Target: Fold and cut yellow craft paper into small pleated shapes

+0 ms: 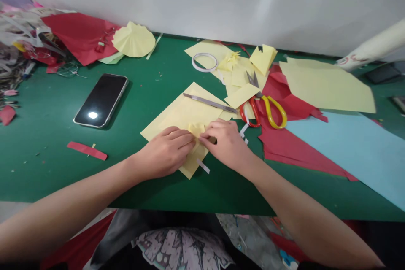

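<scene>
Both hands meet over a yellow paper sheet (pixel 177 114) on the green table. Between them is a small folded piece of yellow paper (pixel 196 128). My left hand (pixel 169 149) rests on the sheet, its fingers pressed together against the small piece's left side. From the right, my right hand (pixel 226 139) pinches the same piece between thumb and forefinger. A slim metal craft knife (pixel 210 103) lies across the sheet just beyond my hands. A short white strip (pixel 203 166) sticks out at the sheet's near edge.
Scissors (pixel 268 109) with red and yellow handles lie on red paper at the right. A tape ring (pixel 204 62) sits on yellow scraps behind. A phone (pixel 101 100) and a red strip (pixel 87 150) lie left. Blue paper (pixel 351 147) spreads at far right.
</scene>
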Demonstrator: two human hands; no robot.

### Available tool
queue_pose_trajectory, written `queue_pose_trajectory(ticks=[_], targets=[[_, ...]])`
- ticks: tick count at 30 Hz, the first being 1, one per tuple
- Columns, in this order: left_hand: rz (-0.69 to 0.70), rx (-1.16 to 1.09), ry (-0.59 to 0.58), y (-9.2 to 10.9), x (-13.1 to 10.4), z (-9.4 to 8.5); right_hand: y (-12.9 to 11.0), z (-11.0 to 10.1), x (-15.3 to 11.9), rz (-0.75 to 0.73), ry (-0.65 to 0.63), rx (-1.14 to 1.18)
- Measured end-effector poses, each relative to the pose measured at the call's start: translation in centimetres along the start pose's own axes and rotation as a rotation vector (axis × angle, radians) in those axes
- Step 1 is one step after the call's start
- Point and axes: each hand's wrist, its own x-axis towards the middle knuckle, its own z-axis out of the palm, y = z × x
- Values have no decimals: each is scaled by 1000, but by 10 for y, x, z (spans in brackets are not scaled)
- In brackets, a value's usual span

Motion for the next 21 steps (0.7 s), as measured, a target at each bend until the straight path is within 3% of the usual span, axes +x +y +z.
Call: queue_pose_trajectory(ticks=[10,16,21], targets=[[-48,55,40,-2,0,2,5,-15,2,-155,-268,65],[-125,47,29,-4,0,2,2,-15,1,-221,-245,13],[-102,68,-32,-5,0,1,5,-16,3,-325,-172,3]])
